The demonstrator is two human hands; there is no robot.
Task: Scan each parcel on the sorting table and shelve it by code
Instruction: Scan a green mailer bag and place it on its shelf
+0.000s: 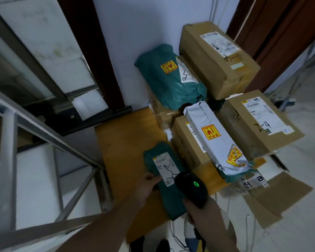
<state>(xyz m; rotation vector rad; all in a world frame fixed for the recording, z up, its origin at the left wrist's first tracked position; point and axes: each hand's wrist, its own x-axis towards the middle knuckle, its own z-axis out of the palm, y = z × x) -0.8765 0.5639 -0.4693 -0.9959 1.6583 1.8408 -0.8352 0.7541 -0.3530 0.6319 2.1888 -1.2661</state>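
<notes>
A flat green parcel (168, 180) lies on the near left part of the wooden table (125, 142), close to the table's front edge, with a white label (165, 169) on top that carries a handwritten black mark. The left hand (148, 184) rests on the parcel's left edge, the thumb lying on top beside the label; the other fingers are hidden under or behind the parcel, so I cannot tell if they really hold it or only press it. The right hand (201, 210) is wrapped around the handle of a black scanner (192, 188), fingers closed on it, and the scanner's head sits just over the lower end of the label, with a small green light shining on its top. Behind, more parcels are piled on the table. A long white bag (216, 139) with yellow stickers lies across a brown box (185, 142). To its right there is a cardboard box (258, 122) with "2-4" written on its label. Further back, a bigger green bag (165, 77) leans on other boxes near the wall, and beside it a tall cardboard box (216, 59) stands on top of the pile. At the right front, an open box (273, 197) shows its flaps spread; what is inside looks like white wrapped things, but this is not clear. A metal rack (25, 128) stands at the left.
</notes>
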